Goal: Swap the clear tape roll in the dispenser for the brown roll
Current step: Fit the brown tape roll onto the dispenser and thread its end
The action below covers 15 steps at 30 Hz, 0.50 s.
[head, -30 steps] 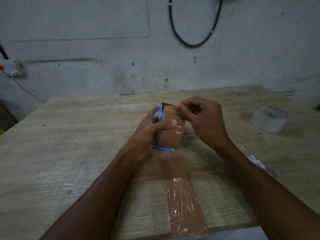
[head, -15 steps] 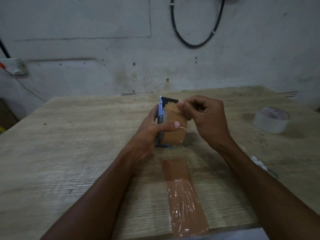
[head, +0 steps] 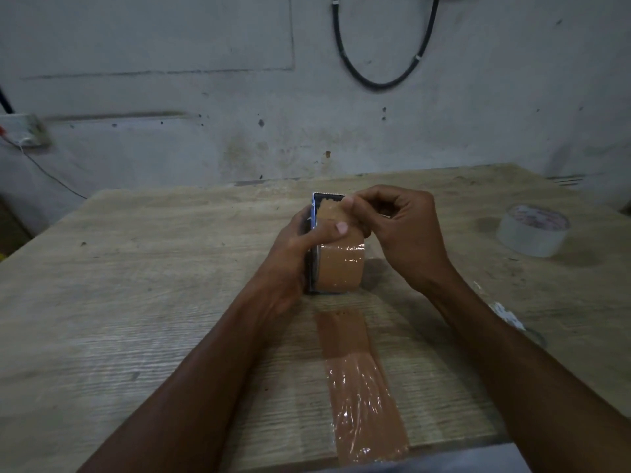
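The brown tape roll (head: 341, 268) sits in the blue and metal dispenser (head: 316, 213), held just above the middle of the wooden table (head: 153, 285). My left hand (head: 300, 254) grips the dispenser from the left, thumb across the roll. My right hand (head: 392, 227) pinches the loose brown tape end at the dispenser's top, by the serrated blade. The clear tape roll (head: 532, 230) lies flat on the table at the far right, apart from both hands.
A strip of brown tape (head: 355, 380) is stuck to the table from below the dispenser to the near edge. A crumpled scrap of clear tape (head: 505, 315) lies by my right forearm. A wall with a hanging black cable (head: 382, 80) stands behind the table.
The dispenser has tilted slightly and the roll now faces me more. My right fingers have drawn the brown tape end up toward the blade.
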Each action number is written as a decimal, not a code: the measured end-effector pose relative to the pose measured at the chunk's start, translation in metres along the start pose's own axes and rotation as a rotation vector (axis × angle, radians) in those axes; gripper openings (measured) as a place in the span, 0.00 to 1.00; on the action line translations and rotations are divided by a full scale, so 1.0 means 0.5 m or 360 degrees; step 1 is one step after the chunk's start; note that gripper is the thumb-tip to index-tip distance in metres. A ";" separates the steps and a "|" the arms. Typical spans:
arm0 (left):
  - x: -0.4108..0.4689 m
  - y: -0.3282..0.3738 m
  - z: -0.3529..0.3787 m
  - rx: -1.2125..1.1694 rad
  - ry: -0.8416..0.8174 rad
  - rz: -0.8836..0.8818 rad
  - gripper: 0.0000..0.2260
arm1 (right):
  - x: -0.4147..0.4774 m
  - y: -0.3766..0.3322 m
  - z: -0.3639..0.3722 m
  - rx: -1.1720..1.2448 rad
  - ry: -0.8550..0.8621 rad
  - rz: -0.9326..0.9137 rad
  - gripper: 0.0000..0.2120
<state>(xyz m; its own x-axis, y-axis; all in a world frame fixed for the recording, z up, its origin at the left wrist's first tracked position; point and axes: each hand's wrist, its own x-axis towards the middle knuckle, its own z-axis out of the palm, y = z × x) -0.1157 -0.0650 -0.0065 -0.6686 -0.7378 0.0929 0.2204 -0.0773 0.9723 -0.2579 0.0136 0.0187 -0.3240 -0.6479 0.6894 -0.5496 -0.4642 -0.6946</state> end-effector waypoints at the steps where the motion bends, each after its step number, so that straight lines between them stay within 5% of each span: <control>1: -0.001 0.000 0.001 -0.0018 0.0011 0.0014 0.26 | 0.000 -0.001 0.001 0.0016 0.0003 0.0008 0.04; 15: -0.003 -0.006 0.006 -0.0058 -0.0005 -0.0102 0.43 | 0.015 0.007 -0.017 0.0140 0.0206 0.0225 0.06</control>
<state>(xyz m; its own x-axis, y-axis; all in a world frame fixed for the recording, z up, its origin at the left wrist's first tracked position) -0.1173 -0.0616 -0.0090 -0.6842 -0.7286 0.0313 0.2026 -0.1488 0.9679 -0.2688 0.0121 0.0234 -0.4924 -0.6302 0.6003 -0.4240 -0.4287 -0.7978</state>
